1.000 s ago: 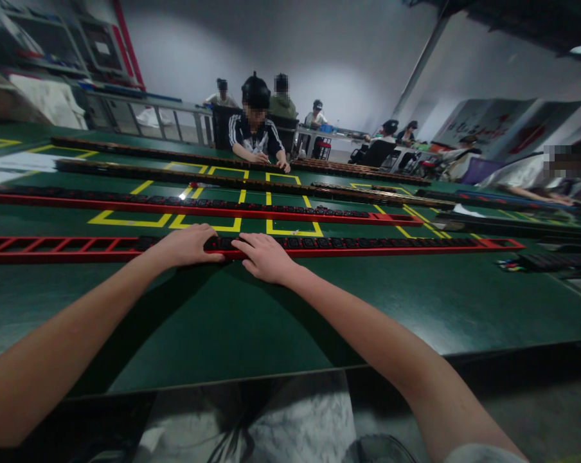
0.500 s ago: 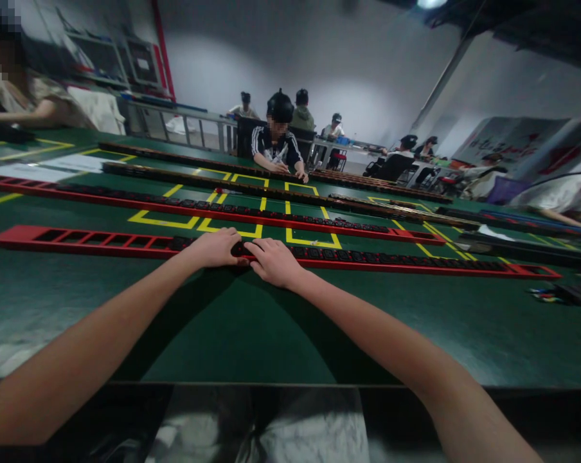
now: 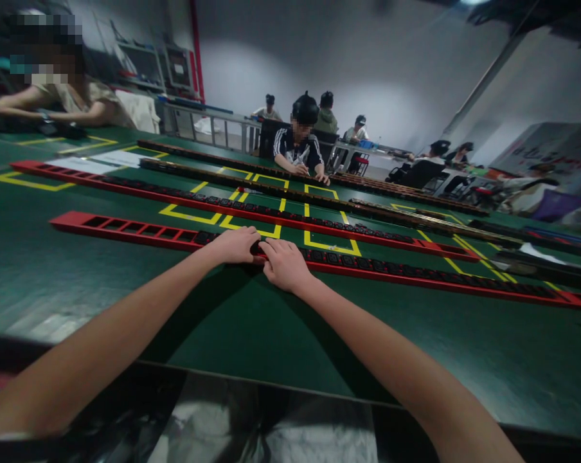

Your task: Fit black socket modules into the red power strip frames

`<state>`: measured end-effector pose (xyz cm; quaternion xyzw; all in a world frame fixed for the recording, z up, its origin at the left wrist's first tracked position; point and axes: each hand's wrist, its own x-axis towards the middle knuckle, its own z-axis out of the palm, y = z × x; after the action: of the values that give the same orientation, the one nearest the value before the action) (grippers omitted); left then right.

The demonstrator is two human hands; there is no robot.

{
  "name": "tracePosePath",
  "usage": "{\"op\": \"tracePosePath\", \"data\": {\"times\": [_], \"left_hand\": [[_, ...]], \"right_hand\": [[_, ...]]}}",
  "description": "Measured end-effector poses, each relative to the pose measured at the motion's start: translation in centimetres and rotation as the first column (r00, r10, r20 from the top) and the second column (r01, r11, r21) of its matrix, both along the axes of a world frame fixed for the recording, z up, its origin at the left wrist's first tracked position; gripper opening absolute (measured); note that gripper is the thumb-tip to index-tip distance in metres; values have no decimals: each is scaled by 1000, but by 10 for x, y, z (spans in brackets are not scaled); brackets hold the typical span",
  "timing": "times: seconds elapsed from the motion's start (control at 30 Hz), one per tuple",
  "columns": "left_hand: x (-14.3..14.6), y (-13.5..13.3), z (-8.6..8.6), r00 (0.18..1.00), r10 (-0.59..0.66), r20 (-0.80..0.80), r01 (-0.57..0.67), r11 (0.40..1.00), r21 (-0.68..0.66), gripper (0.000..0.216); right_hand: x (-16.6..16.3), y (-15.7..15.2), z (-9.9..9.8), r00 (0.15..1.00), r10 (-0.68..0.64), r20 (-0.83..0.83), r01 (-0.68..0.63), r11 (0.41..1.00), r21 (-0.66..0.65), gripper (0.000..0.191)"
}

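A long red frame lies across the green table in front of me. Black square pieces fill most of its row of slots, while several slots toward its left end are bare. My left hand is closed over the frame, fingers bent across its top. Right beside it, my right hand is closed on the same frame, its fingertips close to the left thumb. Both hands hide the part of the frame between them, so any small piece under the fingertips cannot be made out.
A second red frame with black pieces lies behind, with dark long strips beyond it. Yellow tape outlines mark the green table. White sheets lie at the left. A co-worker sits opposite, another at left.
The whole view has shifted and tilted a little, so the scene sits further right. Both hands stay at the same part of the red frame, with hardly any finger movement.
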<state>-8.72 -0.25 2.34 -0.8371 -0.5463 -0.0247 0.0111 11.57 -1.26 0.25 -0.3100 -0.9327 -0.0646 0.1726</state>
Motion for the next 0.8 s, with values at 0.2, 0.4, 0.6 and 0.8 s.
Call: {"op": "tracePosePath", "data": {"times": [0.2,0.4,0.6,0.8], "left_hand": [[-4,-1,-1,1000,13,27,-12,1000,-10,58],[-6,7,-10,1000,-10,1,10,1000,15,53],[-6,4,-8,1000,-18,7,18,1000,7,54],[-6,3,-7,1000,-10,12,10,1000,-1,61]], "right_hand": [[0,1,0,999,5,-47,-6,1000,-29,65],[2,1,1,999,33,-12,-33,999,-2,47],[3,1,1,999,33,-25,-34,999,-22,54],[3,2,1,999,39,-34,-40,998,-37,55]]}}
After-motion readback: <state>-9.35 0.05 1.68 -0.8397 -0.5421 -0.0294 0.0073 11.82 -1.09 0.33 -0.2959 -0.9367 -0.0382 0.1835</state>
